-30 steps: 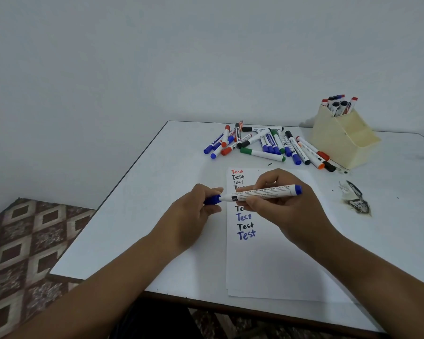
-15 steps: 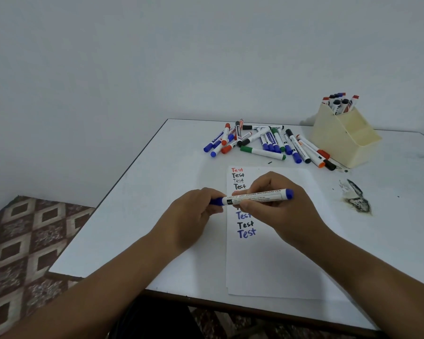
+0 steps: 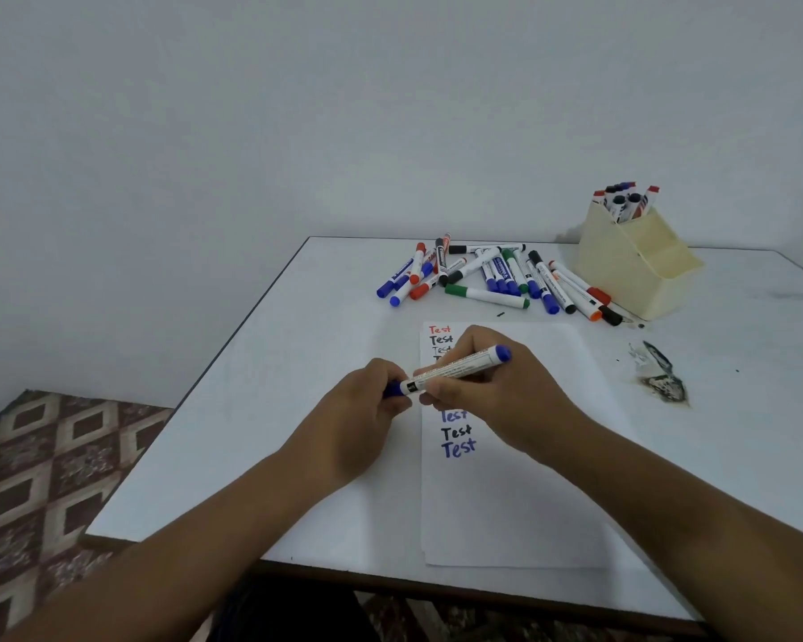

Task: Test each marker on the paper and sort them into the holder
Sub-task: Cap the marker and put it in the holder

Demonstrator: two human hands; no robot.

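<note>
Both forearms are stretched forward and the hands are brought together. The right hand [image 3: 497, 391] is curled, its fingers closed around a marker [image 3: 455, 370]. The cap end is pinched by the left hand [image 3: 362, 410].

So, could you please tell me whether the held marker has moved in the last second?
Yes: the marker swung its rear end left, toward the words on the paper.
</note>
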